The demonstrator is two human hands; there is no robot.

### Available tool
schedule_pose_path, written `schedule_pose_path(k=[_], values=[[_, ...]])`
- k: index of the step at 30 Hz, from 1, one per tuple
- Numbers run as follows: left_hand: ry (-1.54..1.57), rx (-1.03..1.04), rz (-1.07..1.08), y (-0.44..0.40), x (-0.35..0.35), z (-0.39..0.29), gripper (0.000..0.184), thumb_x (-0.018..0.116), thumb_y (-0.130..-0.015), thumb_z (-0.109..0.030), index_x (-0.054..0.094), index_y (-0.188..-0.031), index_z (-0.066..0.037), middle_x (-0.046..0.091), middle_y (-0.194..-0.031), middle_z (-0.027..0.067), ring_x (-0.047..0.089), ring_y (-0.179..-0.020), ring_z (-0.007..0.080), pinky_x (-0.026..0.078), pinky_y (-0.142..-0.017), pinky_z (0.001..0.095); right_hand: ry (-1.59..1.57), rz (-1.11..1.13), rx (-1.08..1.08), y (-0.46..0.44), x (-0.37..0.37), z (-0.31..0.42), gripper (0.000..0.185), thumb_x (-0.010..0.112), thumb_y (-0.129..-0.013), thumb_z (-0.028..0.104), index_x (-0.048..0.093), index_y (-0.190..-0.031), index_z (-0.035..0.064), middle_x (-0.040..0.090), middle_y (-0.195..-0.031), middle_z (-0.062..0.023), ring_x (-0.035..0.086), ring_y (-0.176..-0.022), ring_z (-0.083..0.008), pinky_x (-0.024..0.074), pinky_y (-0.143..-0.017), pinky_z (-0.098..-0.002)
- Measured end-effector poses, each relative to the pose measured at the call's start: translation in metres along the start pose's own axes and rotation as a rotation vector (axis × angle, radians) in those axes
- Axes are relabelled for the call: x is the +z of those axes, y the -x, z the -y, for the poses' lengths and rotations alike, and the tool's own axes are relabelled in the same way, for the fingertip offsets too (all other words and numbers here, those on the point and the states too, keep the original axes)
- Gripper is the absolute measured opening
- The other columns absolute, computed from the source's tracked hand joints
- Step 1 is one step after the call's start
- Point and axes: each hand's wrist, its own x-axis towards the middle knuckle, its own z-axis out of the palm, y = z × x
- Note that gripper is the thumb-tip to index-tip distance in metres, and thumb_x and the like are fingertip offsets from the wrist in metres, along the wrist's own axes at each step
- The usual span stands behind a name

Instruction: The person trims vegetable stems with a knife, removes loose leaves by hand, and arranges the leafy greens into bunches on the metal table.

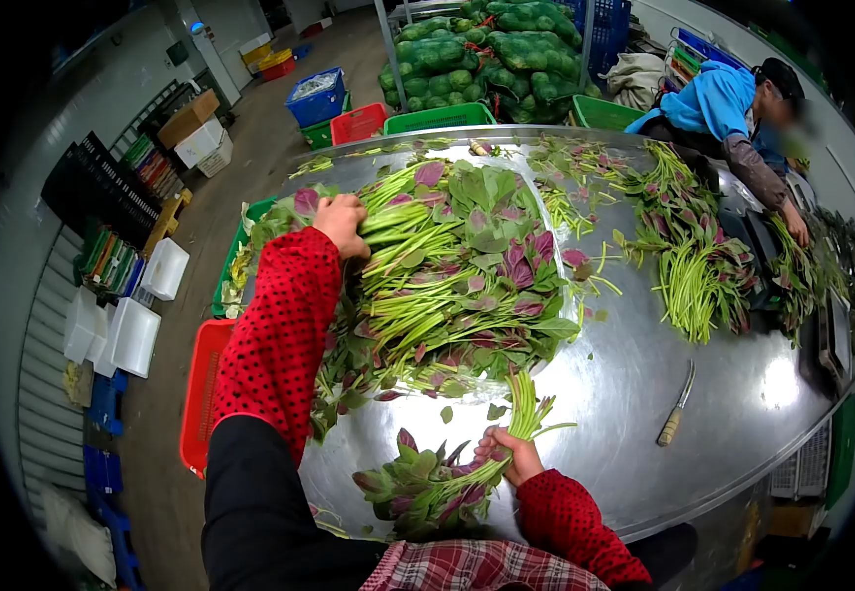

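While the right hand (511,456) holds a loose bunch of green-and-purple leafy stems (427,492) close to the body, the large heap of the same purple-flushed greens (447,286) lies just beyond it, ahead and to the left on the shiny metal table (624,433). The bunch has its leaves toward the left and near side, while its pale cut ends bend away at the fist and point forward, reaching the heap's near edge. Within the heap, many of the bright stems run roughly crosswise, slanting forward to the right. The left hand (344,225) is the nearer one to the heap — it rests on the far left part, palm down, fingers curled, its arm extended well forward; whether it grips any stems I cannot tell. The right forearm comes in low from the near right, elbow bent, fingers wrapped round the bunch — closed, not spread. A wooden-handled knife with a narrow curved blade (672,420) lies to the right, apart from both hands.
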Motion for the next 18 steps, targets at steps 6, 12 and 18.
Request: schedule_pose_path(k=[6,12,18], values=[[0.758,-0.197,-0.012,-0.008,-0.013,0.031,0.032,0.070,-0.068,-0.021,0.066,-0.095,-0.004,0.067,-0.079,0.0143,0.064,-0.077,0.0279,0.048,-0.071,0.0374,-0.025,0.058,0.026,-0.005,-0.008,-0.003,0.019,0.058,-0.090,0.016,0.057,-0.100,-0.0004,0.064,-0.085,-0.0123,0.066,-0.082,-0.0276,0.0554,-0.076,-0.0415],[0.447,-0.230,0.161,0.000,0.014,0.001,0.061,0.071,-0.066,-0.025,0.057,-0.124,-0.010,0.062,-0.111,0.0210,0.058,-0.108,0.0352,0.046,-0.092,0.0404,0.011,0.061,-0.003,-0.006,-0.011,-0.004,0.020,0.058,-0.090,0.017,0.057,-0.101,-0.0001,0.065,-0.085,-0.0128,0.066,-0.081,-0.0277,0.0554,-0.076,-0.0413],[0.422,-0.130,0.138,-0.020,0.028,0.003,0.047,0.072,-0.065,-0.024,0.064,-0.108,-0.006,0.066,-0.096,0.0210,0.061,-0.097,0.0379,0.048,-0.085,0.0427,0.017,0.057,-0.001,-0.011,-0.011,-0.004,0.019,0.057,-0.091,0.016,0.057,-0.101,0.0004,0.065,-0.085,-0.0126,0.066,-0.081,-0.0277,0.0554,-0.076,-0.0404]])
